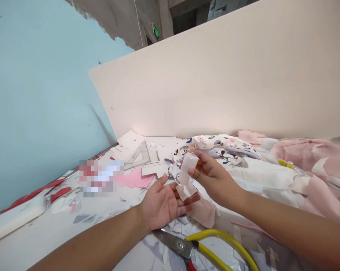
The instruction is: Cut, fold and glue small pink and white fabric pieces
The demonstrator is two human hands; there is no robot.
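Note:
My right hand [206,170] pinches a small white rectangular piece [188,167] between thumb and fingers. A yellow bit shows at its right edge, and a thin white cord loops below it. My left hand [166,205] is held palm up with its fingers stretched out, just below and left of that piece. A small pale scrap [187,192] is in front of the left fingers; whether it is joined to the white piece, I cannot tell. Under the hands lies a pair of scissors [179,242] with yellow handles, beside a pale pink piece of cloth [204,212].
Floral fabric [209,141] and heaped pink fabric [302,152] lie at the back and right. A clear set square [138,155], pink paper [136,178] and many scraps cover the left side. A white panel [215,82] stands behind the table, a blue wall [46,94] to the left.

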